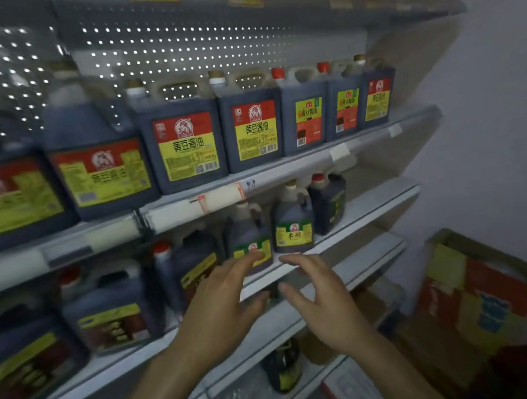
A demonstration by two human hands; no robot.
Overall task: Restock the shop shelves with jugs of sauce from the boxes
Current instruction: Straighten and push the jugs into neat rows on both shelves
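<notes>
Left hand [221,304] and right hand [317,294] both spread open, holding nothing, near the front edge of the middle shelf [371,217]. Small sauce jugs [292,225] stand just beyond the fingertips; cardboard box [481,300] low right. Jugs judged heavy, rigid, smooth-sided: grip by moulded top handle.

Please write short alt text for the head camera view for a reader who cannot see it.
Two empty hands, left hand and right hand, reach toward small sauce jugs on a shop shelf. Larger jugs line the shelf above; a cardboard box sits lower right.
</notes>
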